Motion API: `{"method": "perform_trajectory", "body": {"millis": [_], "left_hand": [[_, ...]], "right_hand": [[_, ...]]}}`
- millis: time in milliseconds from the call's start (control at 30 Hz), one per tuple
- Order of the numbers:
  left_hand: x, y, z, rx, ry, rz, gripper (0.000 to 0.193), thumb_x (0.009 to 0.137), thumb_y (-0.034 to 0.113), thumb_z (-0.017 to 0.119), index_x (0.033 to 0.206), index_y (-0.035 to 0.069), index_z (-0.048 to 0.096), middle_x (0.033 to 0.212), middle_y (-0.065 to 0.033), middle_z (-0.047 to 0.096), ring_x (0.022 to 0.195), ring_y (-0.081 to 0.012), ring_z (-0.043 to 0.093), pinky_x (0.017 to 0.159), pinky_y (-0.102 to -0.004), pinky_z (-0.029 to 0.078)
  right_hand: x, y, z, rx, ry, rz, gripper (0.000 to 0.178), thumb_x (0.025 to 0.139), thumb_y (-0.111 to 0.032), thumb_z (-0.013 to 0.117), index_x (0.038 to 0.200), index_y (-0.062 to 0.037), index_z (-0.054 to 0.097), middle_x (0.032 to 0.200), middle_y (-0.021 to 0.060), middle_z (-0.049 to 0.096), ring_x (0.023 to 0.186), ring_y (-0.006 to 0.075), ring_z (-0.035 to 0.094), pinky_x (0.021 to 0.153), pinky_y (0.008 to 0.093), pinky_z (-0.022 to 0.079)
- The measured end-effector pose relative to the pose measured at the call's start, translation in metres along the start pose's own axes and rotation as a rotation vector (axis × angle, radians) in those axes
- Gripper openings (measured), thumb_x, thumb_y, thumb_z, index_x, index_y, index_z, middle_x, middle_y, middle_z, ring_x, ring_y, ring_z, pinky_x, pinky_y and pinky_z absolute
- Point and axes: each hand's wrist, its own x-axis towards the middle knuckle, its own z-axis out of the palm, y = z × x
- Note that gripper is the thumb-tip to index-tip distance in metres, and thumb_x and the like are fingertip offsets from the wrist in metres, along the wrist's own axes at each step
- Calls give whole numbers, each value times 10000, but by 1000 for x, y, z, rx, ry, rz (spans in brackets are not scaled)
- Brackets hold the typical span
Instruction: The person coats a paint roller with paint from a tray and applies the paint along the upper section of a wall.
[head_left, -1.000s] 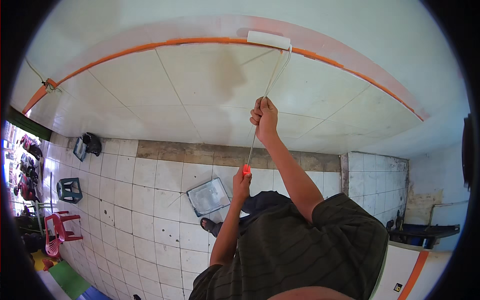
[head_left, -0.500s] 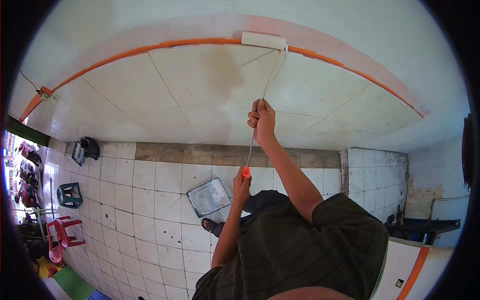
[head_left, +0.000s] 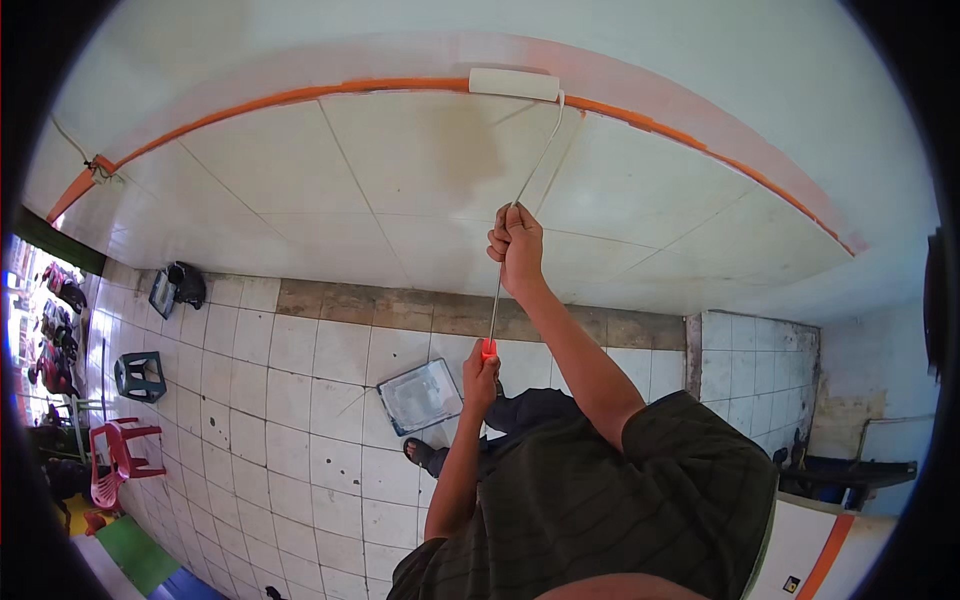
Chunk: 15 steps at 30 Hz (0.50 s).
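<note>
The paint roller is up at the wall, its white sleeve (head_left: 514,84) lying lengthwise across the orange stripe (head_left: 640,118) and hiding a short piece of it; from here it looks pressed to the surface, though I can't be sure of the contact. From the sleeve's right end a bent metal rod (head_left: 543,150) slants down to the person's right hand (head_left: 516,248), whose fingers are curled tight around it. Lower along the same line, the left hand (head_left: 480,372) is closed on the bright orange handle (head_left: 489,349), so both hands grip the one tool, well apart from each other. A faded pink band (head_left: 400,57) runs above the stripe, and big pale tiles (head_left: 420,190) cover the wall beneath. On the floor, just left of the left hand as I see it, sits a dark-rimmed tray (head_left: 388,412) with a whitish inside, and near it is the person's sandalled foot (head_left: 416,452). Farther left stand a dark green stool (head_left: 140,366) and a red plastic chair (head_left: 122,447), with a black bundle (head_left: 187,285) near the wall.
</note>
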Motion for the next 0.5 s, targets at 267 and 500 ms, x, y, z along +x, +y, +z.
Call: {"method": "perform_trajectory", "body": {"millis": [267, 500], "left_hand": [[11, -2, -29, 20, 27, 40, 74, 910, 129, 457, 914, 55, 460, 608, 36, 398, 495, -46, 365, 438, -211, 312], [16, -6, -39, 18, 13, 47, 142, 919, 140, 466, 1015, 43, 509, 636, 35, 412, 511, -42, 361, 450, -198, 304]], "right_hand": [[10, 17, 21, -3, -30, 0, 277, 1019, -274, 427, 803, -106, 471, 586, -61, 269, 472, 52, 199, 419, 227, 152], [14, 20, 28, -8, 1, -3, 271, 1017, -270, 432, 808, -102, 471, 589, -60, 264, 470, 51, 195, 414, 229, 147]]}}
